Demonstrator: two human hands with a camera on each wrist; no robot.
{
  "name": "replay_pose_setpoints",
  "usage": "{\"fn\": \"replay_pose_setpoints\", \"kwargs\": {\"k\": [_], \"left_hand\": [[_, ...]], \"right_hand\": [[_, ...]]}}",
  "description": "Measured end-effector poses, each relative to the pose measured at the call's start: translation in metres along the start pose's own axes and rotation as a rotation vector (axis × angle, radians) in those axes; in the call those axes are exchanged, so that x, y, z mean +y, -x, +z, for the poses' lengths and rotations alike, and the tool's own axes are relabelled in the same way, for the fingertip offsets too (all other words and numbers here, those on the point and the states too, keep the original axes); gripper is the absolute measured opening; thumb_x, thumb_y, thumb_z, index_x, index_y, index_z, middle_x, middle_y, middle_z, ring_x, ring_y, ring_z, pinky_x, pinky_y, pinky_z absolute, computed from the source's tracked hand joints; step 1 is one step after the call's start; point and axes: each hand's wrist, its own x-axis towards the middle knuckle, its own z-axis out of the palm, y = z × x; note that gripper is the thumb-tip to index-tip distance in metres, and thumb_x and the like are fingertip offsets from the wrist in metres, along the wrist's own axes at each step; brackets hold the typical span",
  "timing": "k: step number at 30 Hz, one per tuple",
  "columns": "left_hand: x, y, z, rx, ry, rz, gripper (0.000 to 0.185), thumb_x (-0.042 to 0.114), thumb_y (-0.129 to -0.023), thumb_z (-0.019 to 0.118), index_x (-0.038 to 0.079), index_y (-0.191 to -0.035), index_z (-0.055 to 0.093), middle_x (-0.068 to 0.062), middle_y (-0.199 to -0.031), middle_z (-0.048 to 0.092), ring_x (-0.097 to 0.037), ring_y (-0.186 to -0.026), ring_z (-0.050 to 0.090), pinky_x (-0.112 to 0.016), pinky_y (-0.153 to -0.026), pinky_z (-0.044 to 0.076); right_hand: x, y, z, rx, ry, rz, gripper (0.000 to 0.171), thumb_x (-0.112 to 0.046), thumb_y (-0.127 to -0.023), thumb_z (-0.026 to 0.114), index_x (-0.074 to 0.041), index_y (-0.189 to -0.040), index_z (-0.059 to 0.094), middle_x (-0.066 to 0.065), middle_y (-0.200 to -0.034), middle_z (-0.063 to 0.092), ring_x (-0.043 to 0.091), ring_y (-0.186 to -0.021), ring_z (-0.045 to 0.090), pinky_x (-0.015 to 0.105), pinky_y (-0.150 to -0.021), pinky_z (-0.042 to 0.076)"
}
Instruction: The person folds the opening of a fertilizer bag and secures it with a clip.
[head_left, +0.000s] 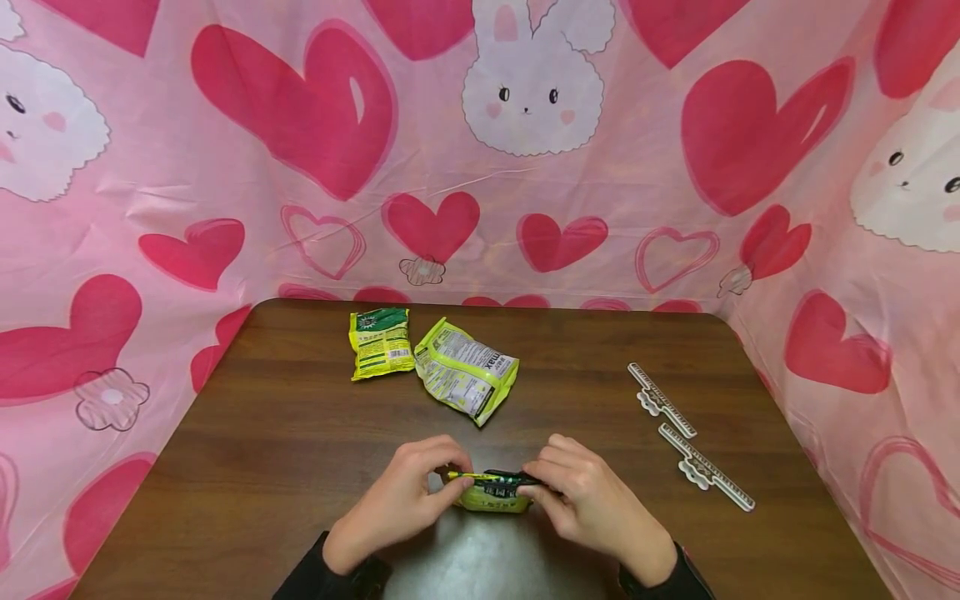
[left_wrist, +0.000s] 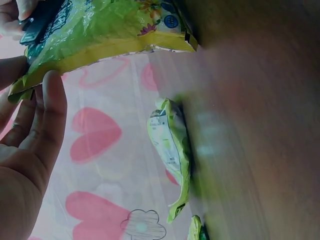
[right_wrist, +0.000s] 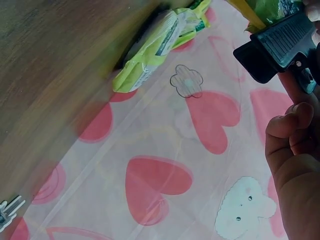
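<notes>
Fingers of left hand [head_left: 408, 496] pinch corner of green bag [head_left: 491, 502] | right hand [head_left: 588, 502] grips black clip [right_wrist: 287, 41] at its top edge | bag between both hands, near side of table [head_left: 285, 467] | seems light, soft, slippery; best to hold by flat edge, not filled middle

The right hand [right_wrist: 299, 142] grips a black clip [right_wrist: 280, 44] at the bag [right_wrist: 275, 11]. A green packet [right_wrist: 154, 47] lies near the worktop's [right_wrist: 55, 75] edge, a second packet [right_wrist: 197, 24] partly behind it. Along that edge, a white clip [right_wrist: 8, 214] is partly visible; beyond hangs heart-print cloth [right_wrist: 102, 187].
</notes>
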Motion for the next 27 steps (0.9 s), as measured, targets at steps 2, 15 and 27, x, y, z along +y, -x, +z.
{"fn": "replay_pose_setpoints", "kwargs": {"k": [2, 15, 27], "left_hand": [[0.0002, 0.0000, 0.0013, 0.005, 0.002, -0.004, 0.007, 0.010, -0.101, 0.074, 0.017, -0.100, 0.073, 0.009, -0.099, 0.067, -0.005, -0.086, 0.063, -0.027, -0.073, 0.057], [0.0014, -0.0012, 0.0043, 0.037, -0.022, 0.031, 0.013, 0.005, -0.097, 0.077, 0.017, -0.099, 0.073, 0.012, -0.097, 0.066, -0.005, -0.088, 0.063, -0.028, -0.076, 0.056], [0.0026, -0.0007, 0.0066, 0.060, -0.031, 0.038, 0.014, 0.004, -0.095, 0.077, 0.017, -0.096, 0.073, 0.011, -0.095, 0.063, -0.004, -0.084, 0.060, -0.024, -0.071, 0.052]], "right_hand": [[-0.0008, -0.0011, 0.0009, -0.003, -0.002, -0.001, 0.011, -0.010, -0.091, 0.083, -0.009, -0.098, 0.074, -0.010, -0.085, 0.061, 0.007, -0.077, 0.050, 0.023, -0.074, 0.044], [-0.0048, -0.0033, 0.0054, -0.023, -0.002, 0.031, 0.011, -0.012, -0.092, 0.083, -0.010, -0.098, 0.074, -0.010, -0.085, 0.059, 0.007, -0.077, 0.049, 0.021, -0.074, 0.043], [-0.0075, -0.0023, 0.0103, -0.007, -0.010, 0.037, 0.010, -0.013, -0.093, 0.082, -0.012, -0.096, 0.073, -0.011, -0.084, 0.057, 0.006, -0.077, 0.048, 0.020, -0.073, 0.042]]}}
